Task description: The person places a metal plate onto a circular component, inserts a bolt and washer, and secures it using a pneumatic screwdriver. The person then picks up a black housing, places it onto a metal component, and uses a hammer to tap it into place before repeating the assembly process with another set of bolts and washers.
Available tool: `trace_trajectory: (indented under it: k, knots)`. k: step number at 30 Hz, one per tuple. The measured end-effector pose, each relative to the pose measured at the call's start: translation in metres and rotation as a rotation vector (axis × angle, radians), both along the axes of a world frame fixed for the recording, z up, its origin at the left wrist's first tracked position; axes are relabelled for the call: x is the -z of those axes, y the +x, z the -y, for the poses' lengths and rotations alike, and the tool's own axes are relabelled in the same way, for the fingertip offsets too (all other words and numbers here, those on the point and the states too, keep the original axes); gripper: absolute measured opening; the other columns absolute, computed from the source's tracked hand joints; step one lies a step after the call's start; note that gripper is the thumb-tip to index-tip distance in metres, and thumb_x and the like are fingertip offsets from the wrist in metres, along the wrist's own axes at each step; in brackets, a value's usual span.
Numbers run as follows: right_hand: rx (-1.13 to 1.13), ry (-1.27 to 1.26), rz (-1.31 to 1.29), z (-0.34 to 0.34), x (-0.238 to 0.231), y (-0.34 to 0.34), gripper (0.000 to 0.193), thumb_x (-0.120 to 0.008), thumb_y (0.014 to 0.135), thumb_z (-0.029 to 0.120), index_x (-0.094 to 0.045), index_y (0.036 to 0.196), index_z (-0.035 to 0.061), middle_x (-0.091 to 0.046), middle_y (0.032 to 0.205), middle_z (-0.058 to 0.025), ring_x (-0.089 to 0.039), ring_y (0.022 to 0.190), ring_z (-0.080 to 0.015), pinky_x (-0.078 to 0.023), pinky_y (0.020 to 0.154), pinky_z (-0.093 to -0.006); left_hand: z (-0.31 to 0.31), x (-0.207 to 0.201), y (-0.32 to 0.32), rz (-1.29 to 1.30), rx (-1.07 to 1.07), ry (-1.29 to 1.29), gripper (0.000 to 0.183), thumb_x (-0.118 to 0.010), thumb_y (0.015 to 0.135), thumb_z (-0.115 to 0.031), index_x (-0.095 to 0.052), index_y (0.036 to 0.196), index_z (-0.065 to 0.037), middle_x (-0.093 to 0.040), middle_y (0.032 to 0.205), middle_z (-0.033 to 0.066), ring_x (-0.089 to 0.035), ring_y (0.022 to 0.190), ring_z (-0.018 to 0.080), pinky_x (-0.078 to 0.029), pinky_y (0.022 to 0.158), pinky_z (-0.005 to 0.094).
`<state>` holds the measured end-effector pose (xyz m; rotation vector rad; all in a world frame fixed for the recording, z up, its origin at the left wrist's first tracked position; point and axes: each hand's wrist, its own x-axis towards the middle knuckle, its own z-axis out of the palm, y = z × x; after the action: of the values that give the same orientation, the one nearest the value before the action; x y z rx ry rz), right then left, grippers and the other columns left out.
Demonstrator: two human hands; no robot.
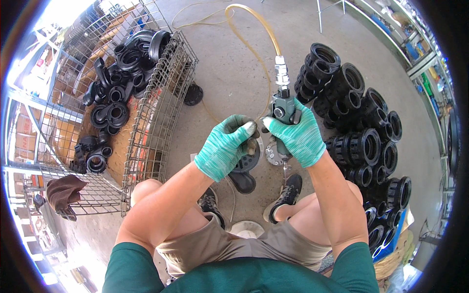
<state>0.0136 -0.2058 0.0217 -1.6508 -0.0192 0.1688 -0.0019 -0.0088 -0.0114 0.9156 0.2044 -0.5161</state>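
In front of me, my right hand [298,129], in a green-striped glove, is wrapped round a dark grey air tool [282,105]. A silver coupling [282,73] joins the tool to a yellow air hose [266,27]. The tool's lower end is partly hidden by the hand. Just left of it, my left hand [229,144] is closed, thumb pressed to curled, dirt-darkened fingers; whatever it may hold is hidden. Below and between the hands, a black round part [244,178] with a rounded lobe shows near the floor. Beside it is a pale disc [273,154] with holes.
At left stands a wire mesh cage [156,122] holding several black ring-shaped parts [117,115], with a brown cloth [66,193] over its near edge. Rows of stacked black cylindrical parts [364,146] stand at right. A black cup-like piece [194,95] lies by the cage; shelves [425,63] line the right.
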Motion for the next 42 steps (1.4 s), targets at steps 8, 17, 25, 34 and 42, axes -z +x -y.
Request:
trace_trajectory:
  k: [8, 17, 25, 34, 42]
  knots:
    - [-0.008, 0.046, 0.069, -0.006, 0.004, -0.002, 0.025, -0.079, 0.083, 0.006, -0.062, 0.101, 0.0056, -0.067, 0.082, -0.0009, -0.063, 0.070, -0.0088, -0.054, 0.065, -0.0256, -0.003, -0.001, 0.000, 0.035, 0.008, -0.035, 0.029, -0.068, 0.095, -0.011, -0.059, 0.120, 0.001, -0.065, 0.095, 0.0087, -0.064, 0.079, 0.0163, -0.055, 0.066, 0.0302]
    - [-0.089, -0.049, 0.141, -0.006, 0.014, -0.006, 0.032, -0.079, 0.082, 0.008, -0.063, 0.109, 0.0070, -0.066, 0.090, 0.0006, -0.061, 0.078, -0.0090, -0.054, 0.075, -0.0273, -0.007, 0.000, 0.000, -0.046, 0.093, 0.024, 0.029, -0.070, 0.094, -0.013, -0.059, 0.116, 0.002, -0.063, 0.096, 0.0070, -0.061, 0.074, 0.0125, -0.052, 0.063, 0.0269]
    - [-0.160, -0.059, 0.230, -0.006, 0.015, -0.007, 0.034, -0.076, 0.081, 0.005, -0.063, 0.112, 0.0062, -0.067, 0.086, -0.0018, -0.058, 0.077, -0.0067, -0.053, 0.074, -0.0272, -0.009, -0.005, 0.000, -0.121, 0.148, -0.028, 0.023, -0.064, 0.097, -0.012, -0.057, 0.116, 0.000, -0.061, 0.093, 0.0079, -0.059, 0.072, 0.0129, -0.049, 0.058, 0.0256]
    - [-0.221, -0.127, 0.244, -0.006, 0.006, -0.007, 0.032, -0.077, 0.081, 0.000, -0.064, 0.110, 0.0045, -0.068, 0.092, 0.0004, -0.059, 0.082, -0.0049, -0.051, 0.077, -0.0244, -0.011, -0.005, -0.002, -0.115, 0.103, -0.221, 0.017, -0.058, 0.099, -0.009, -0.054, 0.114, -0.002, -0.060, 0.089, 0.0074, -0.056, 0.068, 0.0124, -0.045, 0.056, 0.0242]
    - [-0.118, 0.005, 0.255, -0.015, 0.022, -0.004, 0.032, -0.077, 0.084, 0.006, -0.063, 0.113, 0.0062, -0.071, 0.091, -0.0021, -0.062, 0.078, -0.0072, -0.055, 0.074, -0.0278, -0.003, -0.011, -0.005, 0.027, 0.034, -0.053, 0.027, -0.059, 0.099, -0.014, -0.054, 0.123, -0.003, -0.058, 0.092, 0.0066, -0.050, 0.071, 0.0115, -0.042, 0.060, 0.0264]
